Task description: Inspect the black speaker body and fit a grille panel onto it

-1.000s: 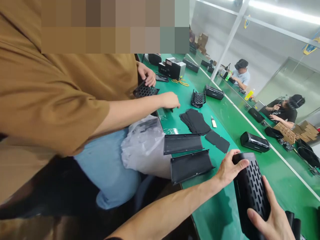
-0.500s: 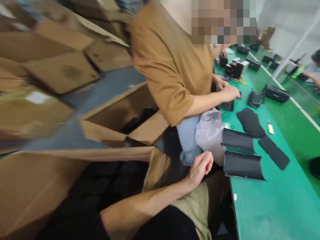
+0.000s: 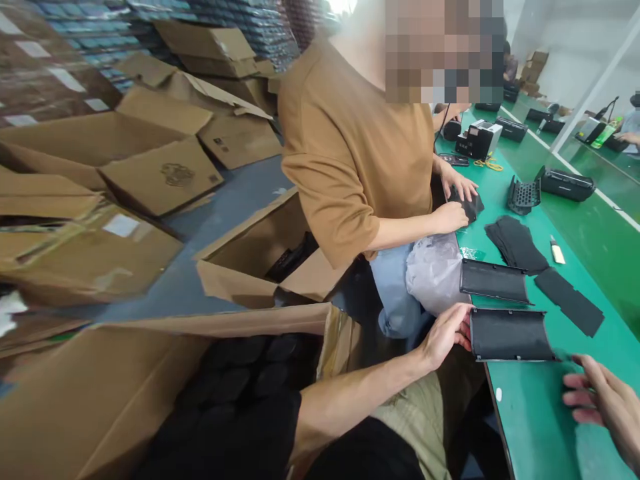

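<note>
Both hands loose-fingered: left hand (image 3: 443, 333) touching curved black panel (image 3: 510, 333), right hand (image 3: 603, 403) empty nearby.

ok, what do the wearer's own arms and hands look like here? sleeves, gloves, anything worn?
Both hands are bare: no gloves, rings or watch visible. The left hand shows a bare forearm up to a short black sleeve. The right hand is cropped at the frame edge, sleeve unseen.

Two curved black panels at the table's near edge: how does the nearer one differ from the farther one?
The nearer panel has the left hand on its end and the right hand close by; the farther panel is untouched. The nearer panel reaches the edge of the green table; the farther panel lies beside a grey plastic bag. Both are dark, curved and lie lengthwise the same way.
</note>
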Tool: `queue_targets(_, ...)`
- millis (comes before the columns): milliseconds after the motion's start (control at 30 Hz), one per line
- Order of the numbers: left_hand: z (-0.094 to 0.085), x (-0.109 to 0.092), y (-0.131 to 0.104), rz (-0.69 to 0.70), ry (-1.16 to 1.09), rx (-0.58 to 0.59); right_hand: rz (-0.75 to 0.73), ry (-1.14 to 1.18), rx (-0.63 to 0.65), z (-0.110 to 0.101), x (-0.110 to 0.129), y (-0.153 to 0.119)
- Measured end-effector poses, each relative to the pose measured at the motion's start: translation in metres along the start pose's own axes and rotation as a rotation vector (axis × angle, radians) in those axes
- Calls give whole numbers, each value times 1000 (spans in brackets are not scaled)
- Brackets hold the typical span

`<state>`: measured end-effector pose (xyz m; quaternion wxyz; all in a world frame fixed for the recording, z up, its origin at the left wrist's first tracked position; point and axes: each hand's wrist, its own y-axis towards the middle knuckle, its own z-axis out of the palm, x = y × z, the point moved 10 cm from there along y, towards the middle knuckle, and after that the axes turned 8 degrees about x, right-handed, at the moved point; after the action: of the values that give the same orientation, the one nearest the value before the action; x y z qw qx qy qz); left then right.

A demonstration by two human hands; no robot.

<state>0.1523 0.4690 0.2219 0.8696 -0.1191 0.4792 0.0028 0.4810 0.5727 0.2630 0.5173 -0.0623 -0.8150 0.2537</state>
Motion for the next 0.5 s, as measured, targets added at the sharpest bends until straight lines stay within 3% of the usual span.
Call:
queue_targets(67, 8, 9, -7, -56, -49, 39, 47, 94, 19, 25, 5, 6)
queue_targets(133, 18, 20, -15, -112, -96, 83, 59, 136, 16, 37, 10, 8)
queue_targets(300, 34, 43, -35, -263, -202, 84, 58, 171, 42, 44, 11, -8)
queue_targets(500, 55, 49, -48, -384, -383, 163, 2, 169, 81, 62, 25, -27)
